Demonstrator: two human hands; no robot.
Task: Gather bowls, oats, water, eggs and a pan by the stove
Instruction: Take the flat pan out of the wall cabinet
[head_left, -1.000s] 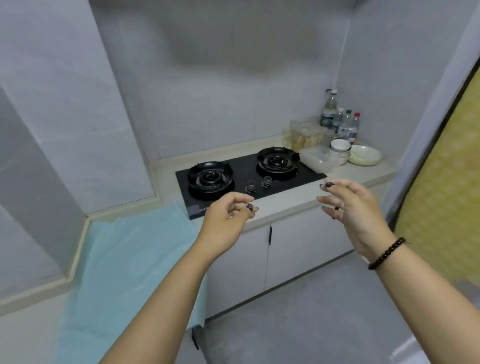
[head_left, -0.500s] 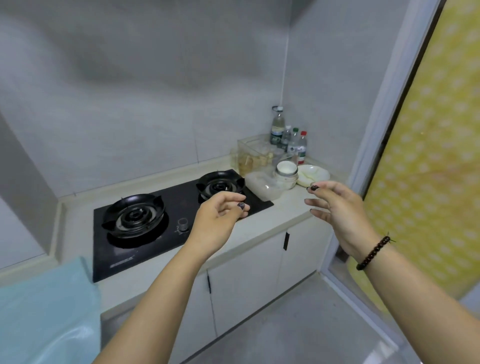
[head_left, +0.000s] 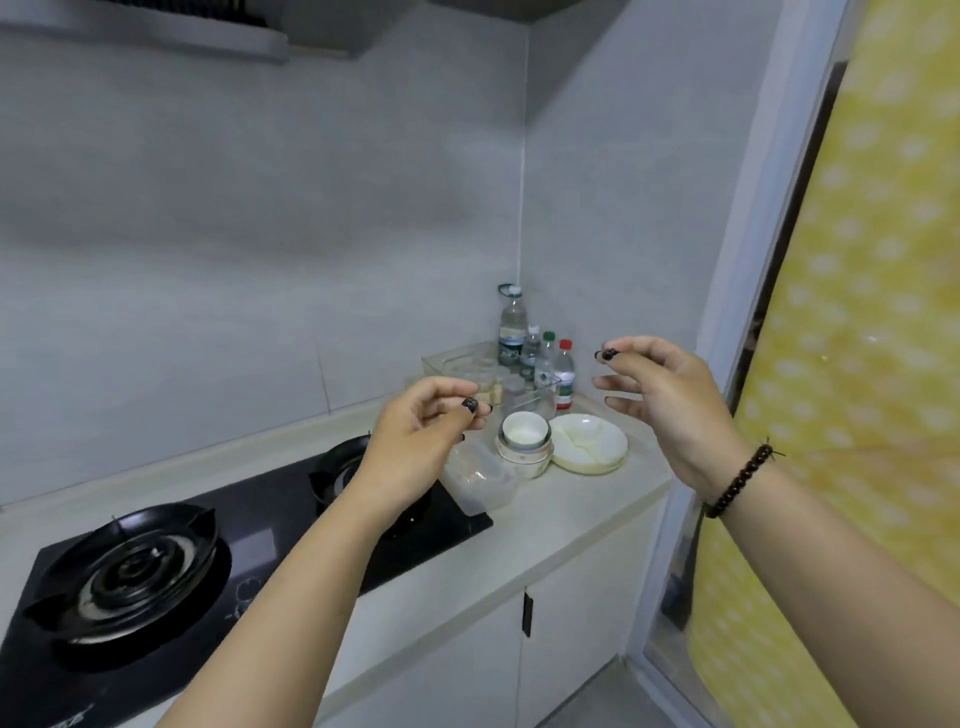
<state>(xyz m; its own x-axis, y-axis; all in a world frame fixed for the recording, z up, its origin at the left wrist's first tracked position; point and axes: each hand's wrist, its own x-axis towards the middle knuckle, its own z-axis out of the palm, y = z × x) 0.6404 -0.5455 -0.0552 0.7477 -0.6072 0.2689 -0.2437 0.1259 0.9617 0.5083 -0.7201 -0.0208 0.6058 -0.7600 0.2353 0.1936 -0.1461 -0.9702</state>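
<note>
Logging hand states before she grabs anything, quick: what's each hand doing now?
Left hand: open, fingers loosely curled, holding nothing.
Right hand: open, fingers loosely curled, holding nothing.

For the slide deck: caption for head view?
Both empty hands, left hand and right hand, reach toward stacked bowls beside the stove.

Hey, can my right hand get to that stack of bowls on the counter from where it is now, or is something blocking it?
Probably yes. The right hand hangs in the air, holding nothing, above the divided plate beside the stack of bowls. Nothing stands between them; the left hand hovers on the stack's other side.
</note>
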